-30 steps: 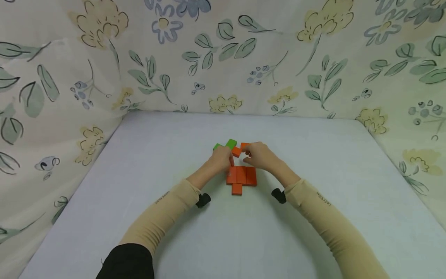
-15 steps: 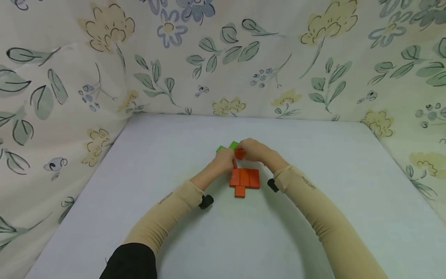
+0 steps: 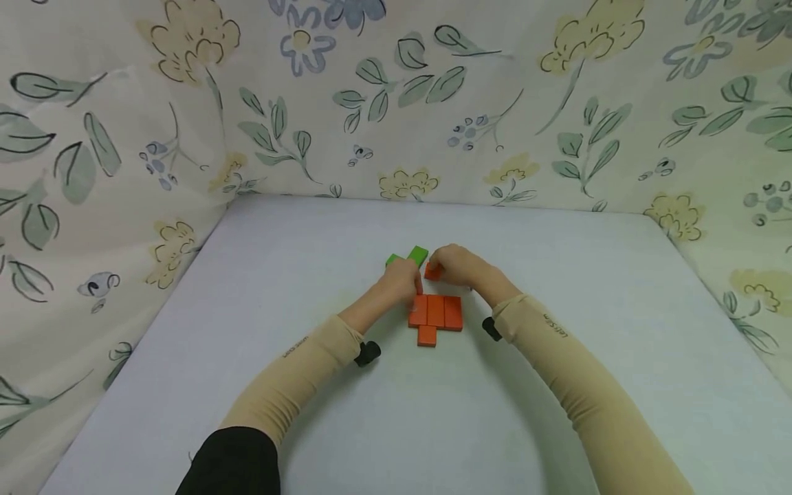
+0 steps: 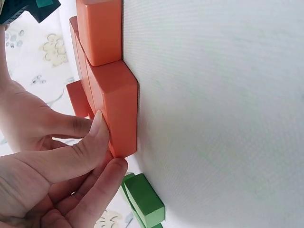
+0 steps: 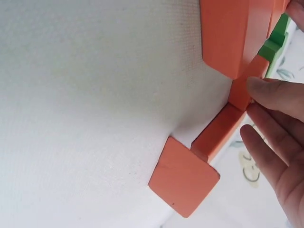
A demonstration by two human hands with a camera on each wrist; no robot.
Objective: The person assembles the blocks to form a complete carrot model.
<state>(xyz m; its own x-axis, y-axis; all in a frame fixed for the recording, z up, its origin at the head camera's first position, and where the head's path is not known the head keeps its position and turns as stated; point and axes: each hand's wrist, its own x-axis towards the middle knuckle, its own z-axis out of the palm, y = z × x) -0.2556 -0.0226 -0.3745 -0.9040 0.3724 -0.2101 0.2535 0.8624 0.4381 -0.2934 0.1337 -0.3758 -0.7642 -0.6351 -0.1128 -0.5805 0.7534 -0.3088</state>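
Three orange blocks lie side by side on the white table, with a smaller orange block against their near side. My left hand pinches the leftmost block by its far end, thumb on top and index finger at the end face. Just behind the row, my right hand pinches another small orange block between thumb and fingers. Beside it in the right wrist view are a further orange block and one showing a square face; the right hand hides these in the head view.
Green blocks lie behind the left hand, partly covered by it. White table surface spreads around the blocks. A floral cloth hangs along the back and sides. Each wrist carries a small black camera.
My right hand first moves left over the small orange block and takes hold of it, then shifts it slightly right, uncovering the green block. My left hand stays at the row. The head view shifts slightly.
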